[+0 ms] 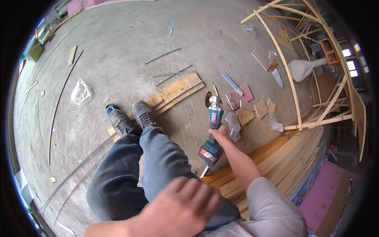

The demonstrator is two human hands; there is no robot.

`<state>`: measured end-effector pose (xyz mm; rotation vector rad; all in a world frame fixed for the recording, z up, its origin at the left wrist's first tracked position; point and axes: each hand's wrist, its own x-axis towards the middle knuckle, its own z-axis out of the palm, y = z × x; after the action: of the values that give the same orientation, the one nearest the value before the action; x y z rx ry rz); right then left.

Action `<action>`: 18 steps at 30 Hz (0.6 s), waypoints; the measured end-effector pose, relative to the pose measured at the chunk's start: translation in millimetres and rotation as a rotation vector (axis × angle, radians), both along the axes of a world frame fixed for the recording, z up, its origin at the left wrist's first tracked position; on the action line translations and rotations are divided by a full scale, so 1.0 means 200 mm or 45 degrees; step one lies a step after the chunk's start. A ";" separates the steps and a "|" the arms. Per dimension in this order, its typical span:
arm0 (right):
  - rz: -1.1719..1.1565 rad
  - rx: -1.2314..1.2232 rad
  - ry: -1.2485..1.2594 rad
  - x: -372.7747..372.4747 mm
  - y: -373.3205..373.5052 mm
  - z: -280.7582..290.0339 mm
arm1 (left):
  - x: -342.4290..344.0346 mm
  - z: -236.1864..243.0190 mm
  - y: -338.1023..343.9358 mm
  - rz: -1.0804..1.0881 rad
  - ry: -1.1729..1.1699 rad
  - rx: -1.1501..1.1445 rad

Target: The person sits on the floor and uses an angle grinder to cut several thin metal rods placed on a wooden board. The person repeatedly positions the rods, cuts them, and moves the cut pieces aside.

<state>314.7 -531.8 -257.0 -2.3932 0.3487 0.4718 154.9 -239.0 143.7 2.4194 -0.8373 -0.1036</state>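
My right hand (220, 133) is wrapped round the body of a teal and black cordless angle grinder (214, 115). Its disc (208, 99) points away from me, and the battery (210, 153) is at the near end. Close to the camera, my left hand (184, 201) is slightly blurred in front of my legs. Its fingers are curled, and the palm is hidden. My shoes (144, 114) stand over a wooden board (173, 94) on the floor. A thin metal rod (89, 156) runs from the left toward my feet.
Stacked timber (268, 168) lies at the right, with a wooden frame (279, 51) beyond it. Wood offcuts (245, 115) and pink foam pieces (246, 93) lie past the grinder. Clear plastic (81, 92) and thin rods (162, 56) are scattered over the concrete. A blue-black round object (111, 109) touches my left shoe.
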 end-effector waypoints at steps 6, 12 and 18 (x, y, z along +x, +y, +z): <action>-0.031 0.557 0.131 0.01 0.05 -0.02 | -0.01 -0.14 -0.13 -0.227 0.037 0.072; 0.060 0.760 0.339 0.00 0.11 0.07 | -0.01 -0.22 -0.15 -0.199 0.050 0.053; 0.235 0.182 0.399 0.09 0.46 0.10 | -0.03 -0.33 -0.28 -0.212 0.187 0.124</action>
<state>332.8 -440.3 -237.4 -2.2215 0.2218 0.9306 149.6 -295.0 77.8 2.3936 -0.9840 -0.3887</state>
